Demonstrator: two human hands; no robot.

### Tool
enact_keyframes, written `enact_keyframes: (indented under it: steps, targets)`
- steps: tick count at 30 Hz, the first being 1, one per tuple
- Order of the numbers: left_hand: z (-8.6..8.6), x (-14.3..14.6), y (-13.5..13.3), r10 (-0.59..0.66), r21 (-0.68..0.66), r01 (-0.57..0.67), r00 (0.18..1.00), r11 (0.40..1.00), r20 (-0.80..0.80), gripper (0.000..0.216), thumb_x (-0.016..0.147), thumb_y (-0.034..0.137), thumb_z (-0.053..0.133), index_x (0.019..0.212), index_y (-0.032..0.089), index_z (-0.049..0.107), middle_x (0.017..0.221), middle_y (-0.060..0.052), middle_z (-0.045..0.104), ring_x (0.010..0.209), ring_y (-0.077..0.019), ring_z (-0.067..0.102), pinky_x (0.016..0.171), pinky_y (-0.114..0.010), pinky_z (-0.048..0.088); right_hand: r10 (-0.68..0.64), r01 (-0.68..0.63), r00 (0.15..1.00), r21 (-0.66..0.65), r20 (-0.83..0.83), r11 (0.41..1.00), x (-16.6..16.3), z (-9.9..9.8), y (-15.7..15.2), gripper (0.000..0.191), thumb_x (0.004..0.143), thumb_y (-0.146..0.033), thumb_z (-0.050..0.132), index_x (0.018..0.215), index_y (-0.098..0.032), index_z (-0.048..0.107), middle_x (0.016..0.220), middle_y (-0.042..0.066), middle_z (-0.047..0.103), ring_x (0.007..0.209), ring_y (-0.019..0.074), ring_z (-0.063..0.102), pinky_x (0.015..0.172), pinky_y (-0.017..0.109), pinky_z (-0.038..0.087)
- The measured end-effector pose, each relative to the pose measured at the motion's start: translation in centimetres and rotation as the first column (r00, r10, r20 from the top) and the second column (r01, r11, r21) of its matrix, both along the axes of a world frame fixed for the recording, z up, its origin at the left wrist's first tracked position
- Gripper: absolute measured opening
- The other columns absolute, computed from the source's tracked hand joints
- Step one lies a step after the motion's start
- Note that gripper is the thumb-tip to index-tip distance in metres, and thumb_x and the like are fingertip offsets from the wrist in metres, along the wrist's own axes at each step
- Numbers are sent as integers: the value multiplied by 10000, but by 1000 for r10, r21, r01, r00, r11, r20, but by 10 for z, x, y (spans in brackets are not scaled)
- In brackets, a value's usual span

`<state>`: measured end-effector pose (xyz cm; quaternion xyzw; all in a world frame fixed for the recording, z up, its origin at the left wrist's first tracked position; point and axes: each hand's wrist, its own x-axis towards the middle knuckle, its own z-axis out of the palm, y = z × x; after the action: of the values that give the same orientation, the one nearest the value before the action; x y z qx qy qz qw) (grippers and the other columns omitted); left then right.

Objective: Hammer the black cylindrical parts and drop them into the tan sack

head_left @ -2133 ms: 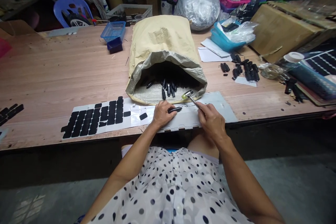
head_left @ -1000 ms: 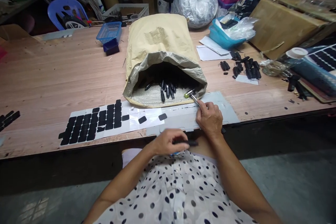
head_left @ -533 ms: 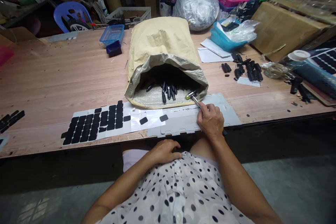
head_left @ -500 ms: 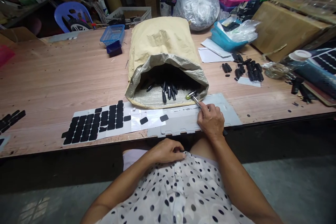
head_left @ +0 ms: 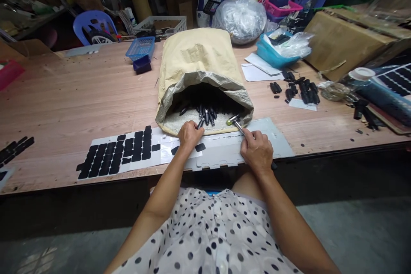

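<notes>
A cream woven sack [head_left: 199, 51] lies on the table with its mouth facing me. Several slim black cylindrical pieces [head_left: 210, 116], some with metal tips, lie in its mouth; the sack's depth is dark. At the front lip, my left hand [head_left: 190, 135] pinches one such piece [head_left: 201, 122]. My right hand [head_left: 257, 150] is wrapped round the metal handle of a small hammer [head_left: 238, 125], whose head, with a yellow-green face, rests at the sack's right lip. Beneath both hands runs a grey board [head_left: 221, 150] along the table edge.
Black rounded stickers [head_left: 105, 156] sit on white sheets at the left front. More black pieces [head_left: 308, 90] are heaped at right, near a turquoise basket [head_left: 276, 53] and a cardboard box [head_left: 349, 45]. Blue baskets [head_left: 141, 49] stand behind left.
My left hand has risen from my lap to the sack's mouth and taken hold of a black cylindrical piece. My right hand still holds the hammer in nearly the same place.
</notes>
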<state>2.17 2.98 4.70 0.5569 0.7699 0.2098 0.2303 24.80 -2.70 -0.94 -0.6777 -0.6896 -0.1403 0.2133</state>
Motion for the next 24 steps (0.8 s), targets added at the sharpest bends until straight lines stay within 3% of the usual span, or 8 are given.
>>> enact_keyframes:
  steps: [4, 9, 15, 24]
  targets:
    - [-2, -9, -18, -38, 45, 36, 999, 998, 34, 148, 743, 203, 742, 736, 229, 596, 826, -29, 687, 807, -231, 629, 660, -312, 410, -9, 9, 1000, -8, 14, 1000, 0, 0, -1, 390, 861, -177, 536, 1215, -215, 695, 909, 88, 576, 825, 228, 431, 672, 333, 275]
    - [-6, -3, -34, -189, 100, 175, 971, 979, 148, 195, 723, 155, 789, 798, 238, 630, 889, -3, 675, 815, -197, 606, 688, -295, 437, -5, 5, 1000, -21, 8, 1000, 0, 1, -1, 401, 876, -172, 524, 1237, -208, 695, 925, 98, 590, 837, 238, 441, 676, 339, 292]
    - [-11, 13, -36, -351, 129, 333, 923, 934, 158, 165, 756, 164, 786, 811, 234, 648, 912, -14, 677, 915, -222, 611, 834, -348, 481, -16, 16, 1000, -44, 7, 999, -2, 2, 0, 409, 885, -173, 528, 1256, -214, 694, 940, 95, 591, 848, 235, 448, 692, 335, 306]
    - [-20, 13, -34, -386, 174, 364, 916, 915, 113, 133, 763, 233, 816, 840, 239, 708, 915, -23, 678, 950, -239, 612, 881, -372, 487, -11, 10, 1000, -47, -18, 999, -4, 3, -2, 412, 889, -181, 531, 1264, -225, 696, 936, 98, 583, 850, 238, 450, 694, 333, 318]
